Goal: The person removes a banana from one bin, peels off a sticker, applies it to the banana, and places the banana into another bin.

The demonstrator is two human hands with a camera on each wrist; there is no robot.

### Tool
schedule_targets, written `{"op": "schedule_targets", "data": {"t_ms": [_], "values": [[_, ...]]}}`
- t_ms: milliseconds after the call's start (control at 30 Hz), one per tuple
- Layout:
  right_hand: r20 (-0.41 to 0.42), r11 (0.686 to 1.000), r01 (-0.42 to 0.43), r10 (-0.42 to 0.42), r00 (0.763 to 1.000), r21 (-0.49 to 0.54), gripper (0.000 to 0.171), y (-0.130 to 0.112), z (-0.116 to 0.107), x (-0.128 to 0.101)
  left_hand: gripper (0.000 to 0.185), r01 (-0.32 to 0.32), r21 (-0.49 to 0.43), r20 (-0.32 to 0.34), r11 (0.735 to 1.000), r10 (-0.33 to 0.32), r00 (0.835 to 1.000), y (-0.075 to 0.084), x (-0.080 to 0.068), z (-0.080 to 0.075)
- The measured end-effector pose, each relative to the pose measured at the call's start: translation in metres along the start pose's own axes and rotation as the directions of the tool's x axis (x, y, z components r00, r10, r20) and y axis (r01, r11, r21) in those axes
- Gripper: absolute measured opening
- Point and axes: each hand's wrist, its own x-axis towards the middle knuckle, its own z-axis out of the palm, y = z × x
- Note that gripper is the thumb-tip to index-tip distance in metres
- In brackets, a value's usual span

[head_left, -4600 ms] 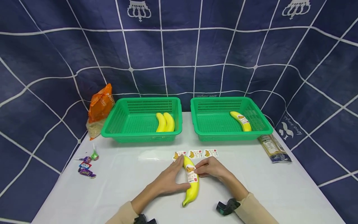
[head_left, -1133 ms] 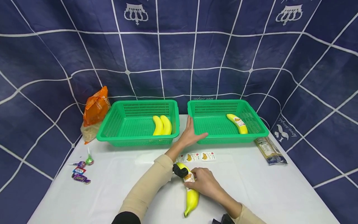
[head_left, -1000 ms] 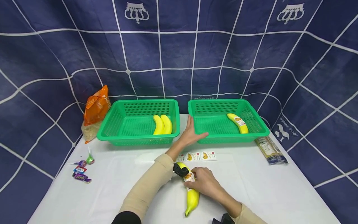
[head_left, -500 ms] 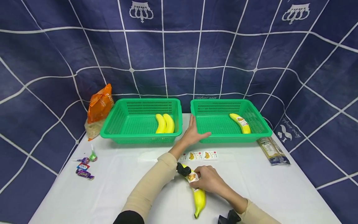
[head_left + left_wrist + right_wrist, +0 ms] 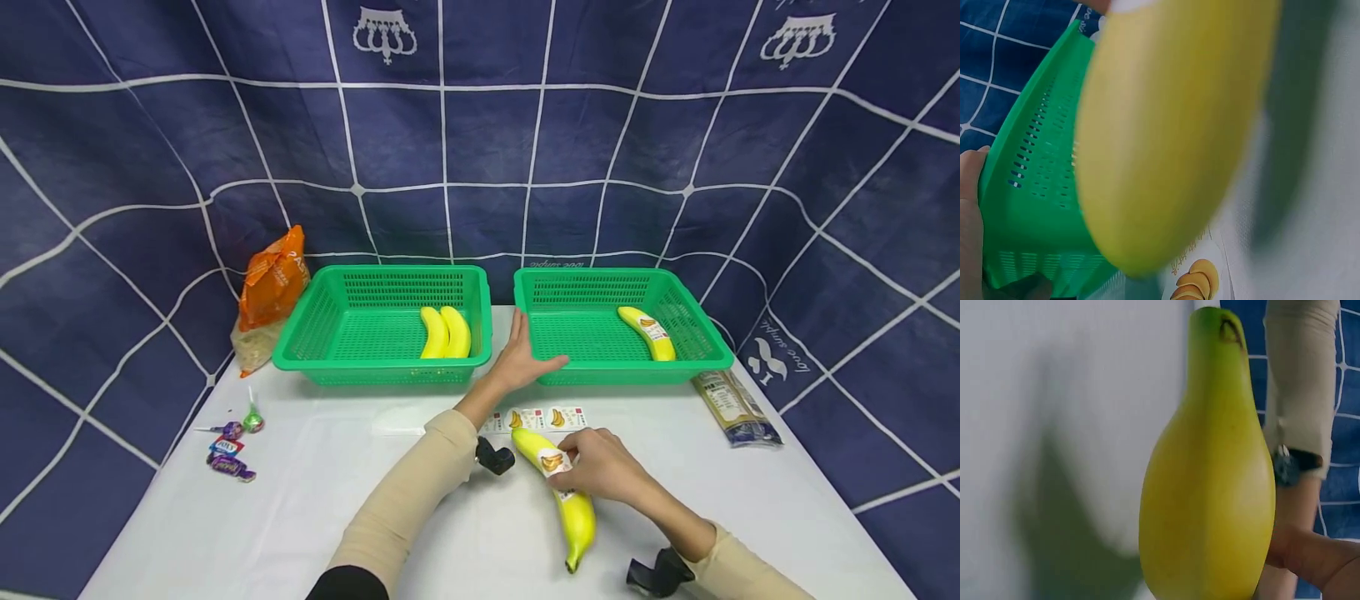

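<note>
My right hand (image 5: 603,467) pinches a yellow banana (image 5: 576,521) between thumb and fingers near its middle, over a white label (image 5: 555,462) printed with bananas. The banana's green stem end points toward me; in the right wrist view the banana (image 5: 1210,487) fills the middle, its shadow falling on the white cloth. My left hand (image 5: 517,360) rests at the near-left corner of the right green basket (image 5: 615,373), fingers straight along its side and thumb stretched along the front. Another labelled banana (image 5: 643,330) lies inside that basket.
The left green basket (image 5: 382,375) holds two unlabelled bananas (image 5: 446,333). A strip of banana stickers (image 5: 534,419) lies before the baskets, partly behind my left arm. Wrapped sweets (image 5: 228,454) and an orange bag (image 5: 273,279) are on the left, a flat packet (image 5: 738,408) on the right.
My left hand left the banana and went forward to the right basket's corner, where it stays. My right hand took hold of the banana and has just shifted it rightward, away from my left wrist.
</note>
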Motion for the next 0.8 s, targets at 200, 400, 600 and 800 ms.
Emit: {"op": "schedule_targets", "data": {"t_ms": [200, 400, 600, 800], "values": [[0.014, 0.998, 0.0, 0.001, 1.0, -0.056, 0.027, 0.013, -0.037, 0.002, 0.118, 0.003, -0.016, -0.015, 1.0, -0.003, 1.0, -0.002, 0.001, 0.002], [0.074, 1.0, 0.02, -0.019, 0.997, -0.017, 0.051, 0.029, -0.078, 0.011, 0.117, 0.002, -0.048, -0.022, 0.999, -0.003, 1.0, -0.003, 0.002, 0.004], [0.104, 0.999, 0.017, -0.014, 0.994, -0.033, 0.059, 0.037, -0.113, 0.027, 0.117, 0.002, -0.075, -0.032, 0.997, -0.004, 0.999, -0.002, 0.001, 0.004], [0.133, 0.994, 0.037, -0.023, 0.991, -0.104, 0.057, 0.044, -0.139, 0.042, 0.117, 0.008, -0.094, -0.022, 0.996, -0.01, 1.0, -0.003, 0.002, 0.007]]}}
